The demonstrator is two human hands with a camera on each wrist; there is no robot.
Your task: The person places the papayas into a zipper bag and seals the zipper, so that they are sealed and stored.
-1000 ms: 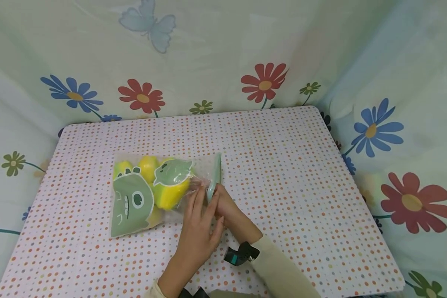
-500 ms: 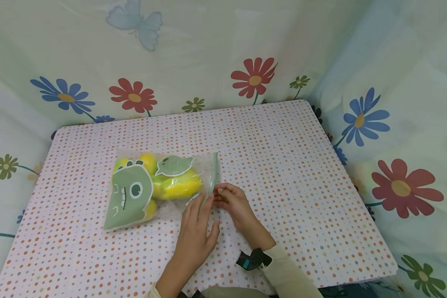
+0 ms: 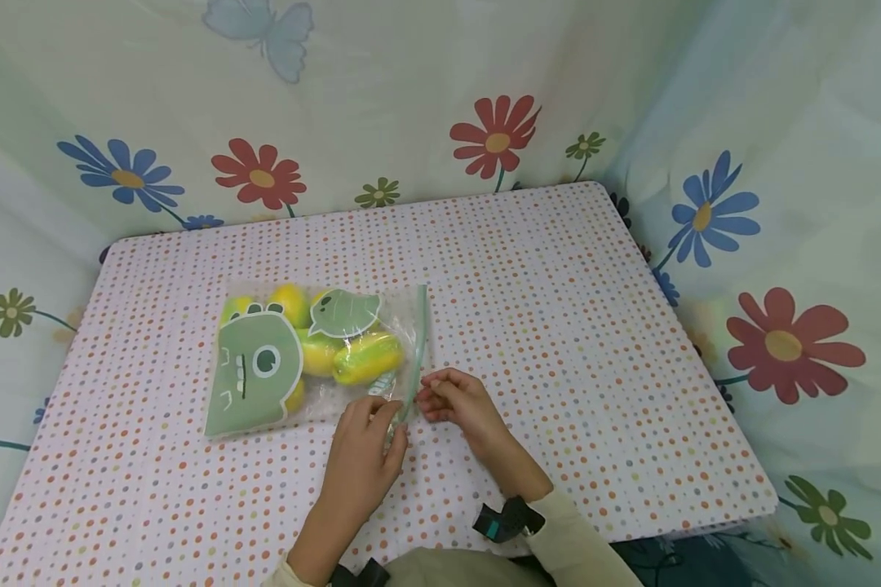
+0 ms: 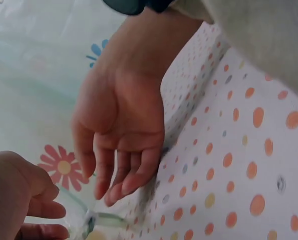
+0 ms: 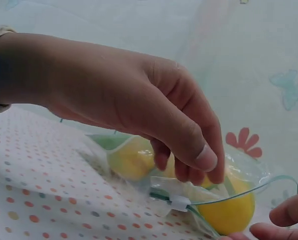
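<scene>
A clear zip bag (image 3: 257,391) with green cartoon prints lies on the dotted tablecloth. Inside are several yellow and yellow-green pieces that look like fruit (image 3: 367,359). Its teal zip strip (image 3: 420,326) runs down the right end; a white slider (image 5: 179,203) shows on it in the right wrist view, where the strips stand apart. My left hand (image 3: 360,452) is at the strip's near end, fingers bent downward above the slider, thumb close to the index finger. Just right of the strip, my right hand (image 3: 462,408) hovers with loosely curled fingers; its palm faces the left wrist view.
The dotted table (image 3: 558,326) extends on all sides of the bag. Floral curtains (image 3: 396,98) hang behind it and along both sides. A dark wrist camera (image 3: 510,520) sits on the right wrist.
My right hand has drawn back from under the strip to its right side. My left hand has slid nearer the strip's near end, its fingers now more bent. The head view has shifted.
</scene>
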